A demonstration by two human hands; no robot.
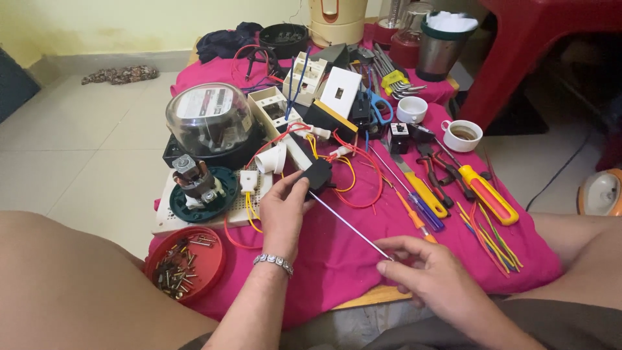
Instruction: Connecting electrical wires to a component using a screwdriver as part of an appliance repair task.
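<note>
A bare stretch of magenta cloth [337, 256] lay open between the two hands. Looped red and yellow wires [363, 175] crowded its far edge, yellow-handled screwdrivers [453, 194] fenced the right, and a round red dish of screws [184, 262] blocked the left.

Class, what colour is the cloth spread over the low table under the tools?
The cloth is bright pink (magenta), plain with no pattern; the head view shows it.

We see through a single head-worn camera that looks steeply down and forward over our own bare knees, close above a low table draped in a pink cloth [337, 259]. Our left hand [283, 214] and right hand [431, 272] fill the near foreground, while pale floor tiles [84, 142] and a yellow wall [129, 26] recede beyond.
</note>
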